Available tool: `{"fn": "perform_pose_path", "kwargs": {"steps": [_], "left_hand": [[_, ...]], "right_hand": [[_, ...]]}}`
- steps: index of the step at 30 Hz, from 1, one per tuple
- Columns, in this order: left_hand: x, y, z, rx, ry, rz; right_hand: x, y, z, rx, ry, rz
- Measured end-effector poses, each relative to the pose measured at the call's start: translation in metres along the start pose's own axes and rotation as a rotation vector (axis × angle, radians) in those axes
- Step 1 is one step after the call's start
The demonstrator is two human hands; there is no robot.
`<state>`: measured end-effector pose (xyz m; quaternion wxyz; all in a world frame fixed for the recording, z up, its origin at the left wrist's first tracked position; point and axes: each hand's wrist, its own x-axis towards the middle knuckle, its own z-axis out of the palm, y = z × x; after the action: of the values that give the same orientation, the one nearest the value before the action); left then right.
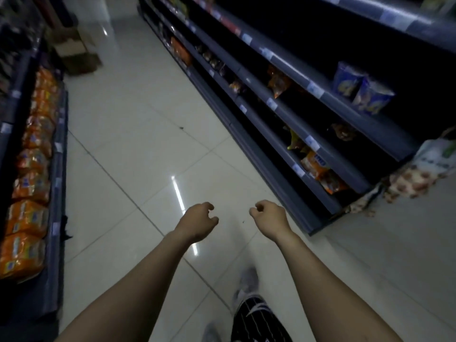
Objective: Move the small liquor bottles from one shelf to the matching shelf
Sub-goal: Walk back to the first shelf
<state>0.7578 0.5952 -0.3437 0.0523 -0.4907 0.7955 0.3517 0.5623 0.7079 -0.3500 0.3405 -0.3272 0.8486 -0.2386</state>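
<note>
Both arms are held out over the pale tiled floor (138, 134) of a shop aisle. The left hand (197, 222) is seen low in front, its grip loosely curled, and nothing is held in it. The right hand (267, 218) is seen near it, not touching it. Its grip is loosely curled too, and nothing is pinched.

Where the small bottles are cannot be told.

On the left, a low shelf (55, 193) is filled with a row of orange packs (29, 213). On the right, a tall dark rack (283, 134) is seen, with white tags along its edges. Blue packs (362, 91) are stood on an upper level, and an orange bag (318, 166) is laid on a lower one. A pale sack (434, 156) is set at the near end of the rack. A brown box (79, 53) is seen on the floor far down the aisle. Below the arms, a grey shoe (248, 280) and a striped leg (256, 314) are shown, blurred.
</note>
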Motion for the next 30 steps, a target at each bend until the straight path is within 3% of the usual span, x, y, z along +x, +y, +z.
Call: {"fn": "perform_pose_path", "kwargs": {"steps": [15, 24, 30], "left_hand": [[0.366, 0.155, -0.245, -0.153, 0.303, 0.089], [0.569, 0.209, -0.375, -0.124, 0.366, 0.327], [0.695, 0.248, -0.463, -0.115, 0.289, 0.477]], "right_hand": [[0.39, -0.23, -0.169, 0.158, 0.189, -0.233], [0.566, -0.354, -0.216, 0.269, 0.386, -0.277], [0.661, -0.433, -0.263, 0.263, 0.59, -0.207]]}}
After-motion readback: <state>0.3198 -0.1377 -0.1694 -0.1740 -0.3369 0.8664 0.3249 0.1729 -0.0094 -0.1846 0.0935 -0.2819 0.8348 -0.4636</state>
